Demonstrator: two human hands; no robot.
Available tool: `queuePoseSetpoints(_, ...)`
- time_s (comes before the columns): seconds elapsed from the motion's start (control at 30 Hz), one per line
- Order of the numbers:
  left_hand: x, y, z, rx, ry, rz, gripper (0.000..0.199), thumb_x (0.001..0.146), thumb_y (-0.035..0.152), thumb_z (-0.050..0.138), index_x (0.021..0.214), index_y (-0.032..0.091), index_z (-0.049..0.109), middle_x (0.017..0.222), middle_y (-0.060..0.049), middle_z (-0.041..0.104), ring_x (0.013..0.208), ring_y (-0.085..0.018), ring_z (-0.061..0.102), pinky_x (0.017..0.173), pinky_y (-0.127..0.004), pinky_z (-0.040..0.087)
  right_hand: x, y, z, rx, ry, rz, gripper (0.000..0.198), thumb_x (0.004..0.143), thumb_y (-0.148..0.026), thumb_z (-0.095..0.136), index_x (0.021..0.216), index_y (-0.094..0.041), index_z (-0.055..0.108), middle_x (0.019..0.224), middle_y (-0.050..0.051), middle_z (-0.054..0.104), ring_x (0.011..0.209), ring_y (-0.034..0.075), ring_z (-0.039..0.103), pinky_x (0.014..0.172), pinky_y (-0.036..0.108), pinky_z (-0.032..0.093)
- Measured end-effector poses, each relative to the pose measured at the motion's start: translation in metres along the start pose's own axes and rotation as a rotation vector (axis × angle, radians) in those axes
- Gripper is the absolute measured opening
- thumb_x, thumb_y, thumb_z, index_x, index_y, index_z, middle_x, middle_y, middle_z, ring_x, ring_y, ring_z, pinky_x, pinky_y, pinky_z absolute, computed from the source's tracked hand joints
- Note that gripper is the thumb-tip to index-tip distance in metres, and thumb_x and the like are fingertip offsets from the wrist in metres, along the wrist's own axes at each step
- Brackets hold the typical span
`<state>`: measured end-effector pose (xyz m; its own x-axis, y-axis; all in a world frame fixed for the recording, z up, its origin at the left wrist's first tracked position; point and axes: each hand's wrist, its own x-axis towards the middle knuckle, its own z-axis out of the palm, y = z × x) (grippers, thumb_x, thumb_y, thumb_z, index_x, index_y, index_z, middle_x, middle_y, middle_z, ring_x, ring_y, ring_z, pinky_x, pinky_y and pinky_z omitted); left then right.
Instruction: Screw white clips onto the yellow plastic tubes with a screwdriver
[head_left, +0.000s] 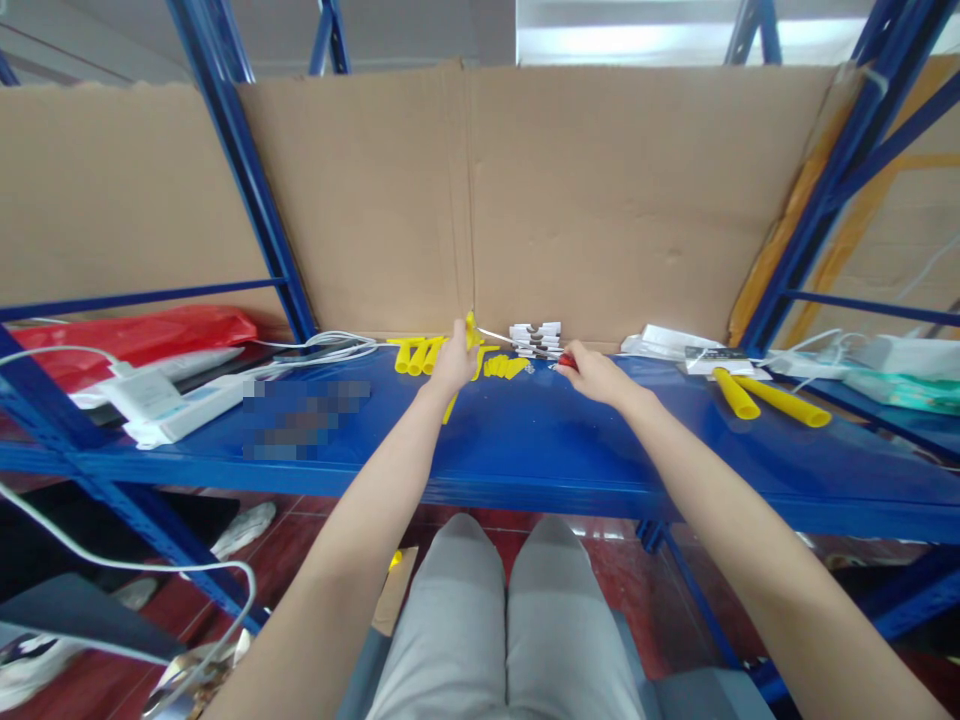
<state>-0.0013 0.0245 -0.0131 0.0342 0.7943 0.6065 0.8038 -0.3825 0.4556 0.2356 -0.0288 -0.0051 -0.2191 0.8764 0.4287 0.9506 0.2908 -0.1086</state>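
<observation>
My left hand is closed around a small yellow piece near the back of the blue shelf. In my right hand is the red handle of a screwdriver. Its thin metal shaft slants left, and the tip end is close to the yellow piece; whether they touch I cannot tell. Several yellow tubes lie left of my left hand. Between my hands are several small flat yellow pieces and a stack of white pieces with dark notches.
The blue shelf board is backed by cardboard. To the left are a white power strip, cables and a red bag. On the right, two yellow tubes lie near a white packet. Blue posts frame the sides.
</observation>
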Motion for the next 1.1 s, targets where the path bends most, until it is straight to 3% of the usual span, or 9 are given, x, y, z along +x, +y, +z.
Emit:
queuePoseSetpoints(0.17,0.0003,0.0010,-0.0008,0.011,-0.002,-0.022,0.039,0.085,0.019,0.051,0.122,0.017,0.042,0.103,-0.014,0.067,0.093,-0.023,0.066,0.079,-0.033,0.050,0.0033,0.0030,0.0023,-0.019,0.030,-0.070,0.021,0.094,-0.024,0.041,0.102,-0.014,0.057,0.107,0.017,0.067,0.100,0.025,0.062,0.082,0.032,0.044)
queuePoseSetpoints(0.37,-0.0014,0.0041,-0.0018,0.003,-0.007,-0.022,0.039,0.085,0.018,0.051,0.122,0.018,0.043,0.103,-0.014,0.068,0.095,-0.024,0.066,0.080,-0.033,0.050,0.0000,0.0038,-0.0017,-0.038,0.043,0.010,0.024,0.090,-0.030,0.051,0.110,-0.015,0.054,0.103,0.015,0.069,0.095,0.028,0.064,0.075,0.032,0.045)
queuePoseSetpoints(0.67,0.0005,0.0013,-0.0006,0.011,0.017,-0.023,0.039,0.085,0.019,0.051,0.123,0.019,0.043,0.098,-0.011,0.068,0.092,-0.024,0.066,0.080,-0.033,0.050,0.0051,0.0065,0.0045,0.001,0.039,-0.097,0.018,0.092,-0.023,0.044,0.100,-0.014,0.057,0.104,0.018,0.067,0.097,0.026,0.063,0.081,0.032,0.044)
queuePoseSetpoints(0.9,-0.0003,0.0028,0.0001,0.013,0.000,-0.010,0.038,0.085,0.019,0.051,0.122,0.018,0.043,0.098,-0.011,0.068,0.095,-0.025,0.066,0.080,-0.033,0.049,-0.0004,0.0034,-0.0022,-0.050,0.030,0.023,0.023,0.089,-0.028,0.050,0.109,-0.016,0.050,0.098,0.014,0.069,0.087,0.027,0.064,0.068,0.031,0.042)
queuePoseSetpoints(1.1,-0.0013,0.0026,-0.0018,0.006,-0.007,-0.019,0.037,0.086,0.019,0.050,0.122,0.018,0.042,0.101,-0.013,0.067,0.093,-0.024,0.065,0.080,-0.033,0.049,0.0026,0.0031,0.0016,-0.030,0.012,-0.073,0.023,0.095,-0.026,0.040,0.104,-0.013,0.057,0.106,0.018,0.067,0.100,0.025,0.063,0.080,0.031,0.043)
